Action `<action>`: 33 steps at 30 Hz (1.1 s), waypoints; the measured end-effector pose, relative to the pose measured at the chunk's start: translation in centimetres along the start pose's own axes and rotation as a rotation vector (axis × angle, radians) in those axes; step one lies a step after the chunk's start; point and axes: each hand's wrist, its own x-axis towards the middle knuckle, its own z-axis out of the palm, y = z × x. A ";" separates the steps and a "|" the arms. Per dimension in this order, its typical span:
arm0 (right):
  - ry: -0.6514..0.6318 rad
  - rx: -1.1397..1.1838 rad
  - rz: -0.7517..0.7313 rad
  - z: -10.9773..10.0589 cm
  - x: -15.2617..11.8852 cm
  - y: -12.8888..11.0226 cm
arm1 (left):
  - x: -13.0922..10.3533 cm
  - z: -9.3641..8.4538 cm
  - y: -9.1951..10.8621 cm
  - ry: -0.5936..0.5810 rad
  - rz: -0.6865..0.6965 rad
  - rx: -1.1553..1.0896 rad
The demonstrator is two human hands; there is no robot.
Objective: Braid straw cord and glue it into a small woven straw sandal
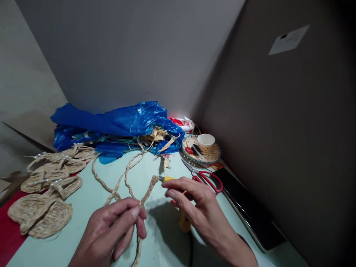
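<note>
Clock positions are taken from the raised end of the braided cord (149, 189). The cord is pinched near that end between the thumb and fingers of the left hand (119, 222). The thumb and forefinger of the right hand (194, 200) are parted at the tips; whether the yellow glue gun (184, 222) is touched by them cannot be told. The gun's nozzle is seen just beside the cord end, its handle at about 4 to 5 o'clock. Woven slippers (41, 213) are laid at 9 o'clock, partly over red material (11, 230). A blue plastic bag (116, 122) is noted at 11, a cup (206, 142) in a dish (215, 157) at 2, and red-handled scissors (218, 181) at 3.
</note>
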 end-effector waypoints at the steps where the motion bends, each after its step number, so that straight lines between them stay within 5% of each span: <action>1: 0.027 0.064 -0.037 0.4 0.3 0.0 | -0.1 0.2 0.0 -0.015 -0.005 0.012; 12: 0.035 0.193 -0.273 2.2 -0.4 1.2 | -0.2 0.7 -0.5 0.008 -0.042 0.091; 24: 0.074 -0.033 -0.543 3.4 -1.2 2.0 | -0.1 0.7 -0.2 0.075 -0.120 0.039; 33: 0.058 -0.249 -0.665 3.3 -1.4 2.5 | 0.5 0.2 -1.0 -0.017 -0.198 -0.179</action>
